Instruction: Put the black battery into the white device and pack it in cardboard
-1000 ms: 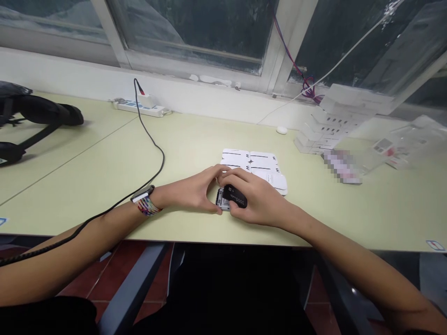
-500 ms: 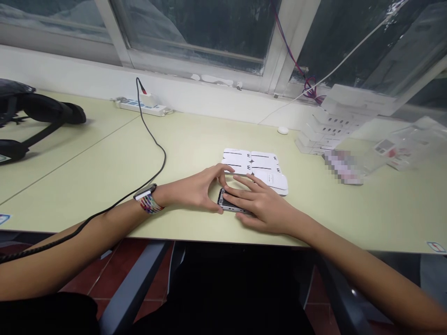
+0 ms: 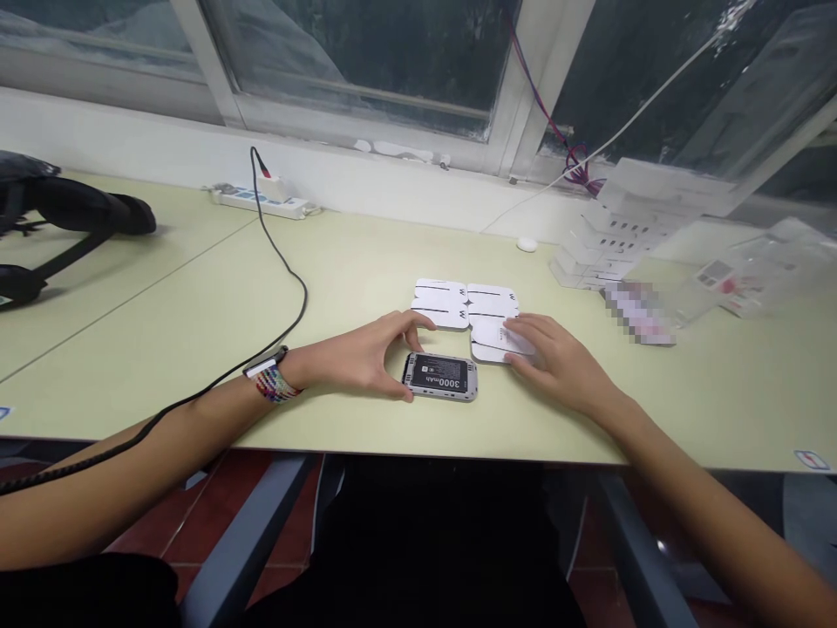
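A small grey device [image 3: 472, 388] lies on the table, with a black battery [image 3: 438, 373] marked 3000mAh exposed in its top. My left hand [image 3: 366, 356] curves around the device's left end, thumb at its near corner and fingers at its far side. Beyond it are flat white covers [image 3: 439, 303] with rounded corners, black lines and a W mark. My right hand [image 3: 566, 362] grips the nearest white cover [image 3: 490, 342] at its right end, thumb on the near corner and fingertips on the far side. The undersides of the covers are hidden.
A black cable [image 3: 288, 262] runs from a power strip [image 3: 261, 202] across my left forearm. At the back right stand stacked white boxes [image 3: 608, 240], a plastic bag [image 3: 751, 262] and a small white oval object [image 3: 527, 245]. Black gear [image 3: 71, 205] sits far left.
My right hand has moved off the device's battery, to the right and away from me, onto the nearest white cover. My left hand stays around the device.
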`<control>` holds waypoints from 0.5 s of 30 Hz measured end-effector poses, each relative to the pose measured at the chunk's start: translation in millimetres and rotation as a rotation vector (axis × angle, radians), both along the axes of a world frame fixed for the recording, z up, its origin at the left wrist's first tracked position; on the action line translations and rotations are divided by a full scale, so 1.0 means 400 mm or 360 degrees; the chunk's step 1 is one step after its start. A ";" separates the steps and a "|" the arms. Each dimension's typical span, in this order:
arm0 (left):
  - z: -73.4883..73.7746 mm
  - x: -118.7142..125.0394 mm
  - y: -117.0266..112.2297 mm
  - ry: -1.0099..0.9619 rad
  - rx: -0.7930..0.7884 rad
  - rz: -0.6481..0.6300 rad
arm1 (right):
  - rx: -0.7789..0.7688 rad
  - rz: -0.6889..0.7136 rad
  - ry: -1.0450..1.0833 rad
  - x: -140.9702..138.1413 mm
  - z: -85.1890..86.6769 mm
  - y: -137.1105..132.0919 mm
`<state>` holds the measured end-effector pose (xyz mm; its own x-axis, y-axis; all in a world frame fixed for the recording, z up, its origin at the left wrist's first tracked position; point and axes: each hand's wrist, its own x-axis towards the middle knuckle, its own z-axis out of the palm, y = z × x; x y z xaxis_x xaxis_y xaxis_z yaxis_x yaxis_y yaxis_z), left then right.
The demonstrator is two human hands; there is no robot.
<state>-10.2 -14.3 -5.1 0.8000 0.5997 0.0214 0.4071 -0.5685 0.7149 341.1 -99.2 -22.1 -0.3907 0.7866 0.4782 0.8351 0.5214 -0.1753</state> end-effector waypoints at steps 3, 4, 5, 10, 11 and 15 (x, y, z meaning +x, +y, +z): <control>0.002 0.000 -0.001 -0.0008 -0.0002 0.0009 | -0.0004 0.0121 -0.0062 0.030 -0.009 -0.010; 0.003 0.000 -0.001 -0.0012 0.0006 0.0003 | 0.0029 0.0169 -0.0064 0.032 -0.008 -0.014; 0.003 0.000 -0.001 -0.0009 0.0016 -0.0006 | 0.0052 0.0207 -0.0050 0.030 -0.005 -0.018; 0.001 0.000 0.000 -0.0047 0.0043 -0.0023 | -0.0247 0.0048 0.0503 -0.039 0.038 -0.031; 0.000 -0.001 0.000 -0.0060 0.0046 -0.0025 | -0.0351 0.0011 0.0630 -0.063 0.046 -0.030; 0.000 -0.004 -0.002 -0.0015 0.0054 -0.0012 | -0.0713 0.0133 0.0798 -0.159 0.057 -0.011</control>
<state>-12.0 -15.0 -5.1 0.8042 0.5924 0.0491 0.3959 -0.5954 0.6991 277.4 -103.6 0.5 -0.2746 0.9279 0.2523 0.5566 0.3673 -0.7452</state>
